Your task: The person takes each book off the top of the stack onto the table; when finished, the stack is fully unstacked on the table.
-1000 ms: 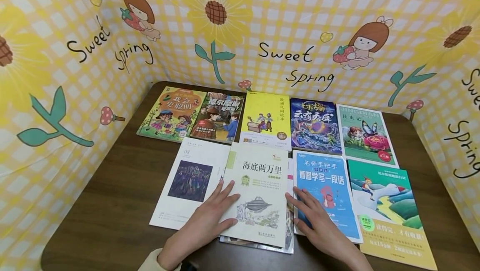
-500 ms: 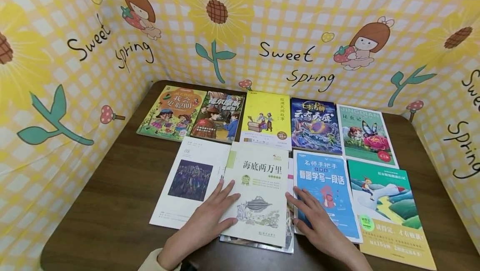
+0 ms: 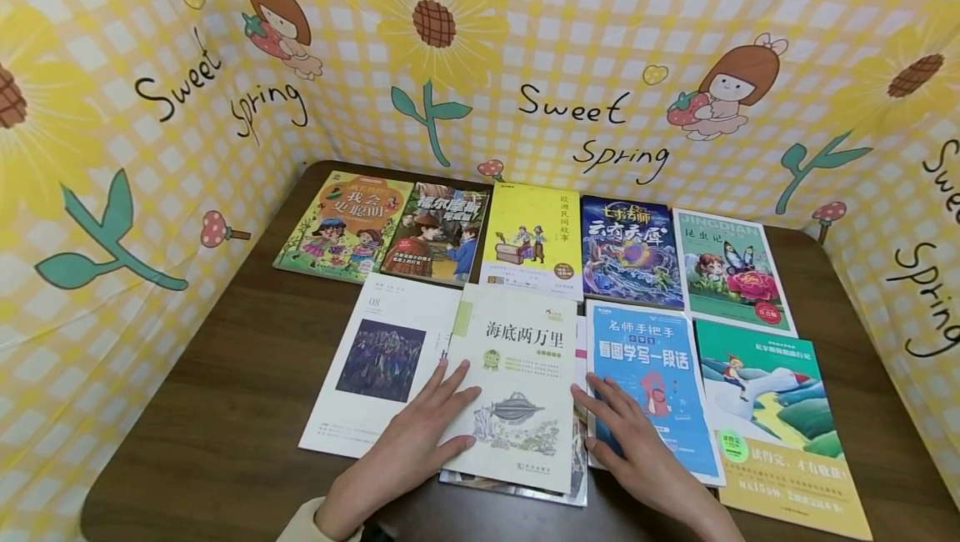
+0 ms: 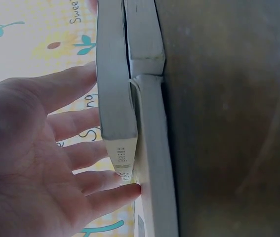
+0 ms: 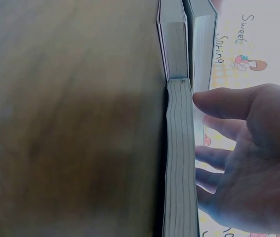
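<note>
A cream-coloured paperback book (image 3: pixel 517 392) lies on top of another book (image 3: pixel 577 484), mostly hidden beneath it. My left hand (image 3: pixel 420 425) lies at its left edge, fingers spread and fairly straight, over the white book (image 3: pixel 382 367) with a dark picture. In the left wrist view, fingertips (image 4: pixel 98 148) meet the side of the upper book's spine (image 4: pixel 119 154). On the right, my right hand (image 3: pixel 626 434) rests over the blue book (image 3: pixel 667 358), its fingers extended and the index fingertip at the cream book's right edge. The right wrist view shows the fingertips along the blue book's pages (image 5: pixel 180 158).
A back row holds an orange-green book (image 3: pixel 345 229), a comic-style book (image 3: pixel 435 233), a yellow book (image 3: pixel 532 233), a purple book (image 3: pixel 633 250) and a green butterfly book (image 3: pixel 735 271). A goose-cover book (image 3: pixel 780 434) lies front right on the brown table (image 3: pixel 202 434). Checked cloth (image 3: pixel 555 42) surrounds it.
</note>
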Demonstrator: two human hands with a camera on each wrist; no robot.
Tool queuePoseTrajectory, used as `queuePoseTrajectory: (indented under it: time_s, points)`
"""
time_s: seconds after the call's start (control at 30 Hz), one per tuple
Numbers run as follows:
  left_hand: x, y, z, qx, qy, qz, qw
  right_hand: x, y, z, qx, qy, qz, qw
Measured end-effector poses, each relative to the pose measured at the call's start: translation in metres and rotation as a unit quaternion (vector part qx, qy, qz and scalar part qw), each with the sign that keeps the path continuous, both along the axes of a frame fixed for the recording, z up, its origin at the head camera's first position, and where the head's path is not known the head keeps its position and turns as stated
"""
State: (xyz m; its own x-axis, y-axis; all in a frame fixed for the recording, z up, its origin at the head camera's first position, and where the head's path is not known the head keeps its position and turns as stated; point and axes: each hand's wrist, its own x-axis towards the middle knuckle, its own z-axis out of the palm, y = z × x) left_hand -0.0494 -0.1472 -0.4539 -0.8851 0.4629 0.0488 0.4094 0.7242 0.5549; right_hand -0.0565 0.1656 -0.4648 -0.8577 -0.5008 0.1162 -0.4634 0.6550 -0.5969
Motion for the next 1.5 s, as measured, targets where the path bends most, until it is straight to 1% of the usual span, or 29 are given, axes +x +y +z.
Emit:
queuePoseTrajectory:
  time_s: [0.3, 0.93, 1.5]
  points:
    - [0.0004, 0.0003, -0.0011, -0.001, -0.01, 0.005, 0.9999, 0.0002, 0.0, 0.0006, -0.001, -0.014, -0.004, 0.9999]
    - [0.0003, 0.0003, -0.0017, -0.003, -0.002, 0.002, 1.0, 0.0003, 0.0001, 0.0007, 0.003, -0.028, -0.008, 0.9996]
    - [-0.0005, -0.0002, -0.0029, -0.005, -0.014, 0.0, 0.9999, -0.0004, 0.0001, -0.0008, 0.005, -0.019, -0.007, 0.9998]
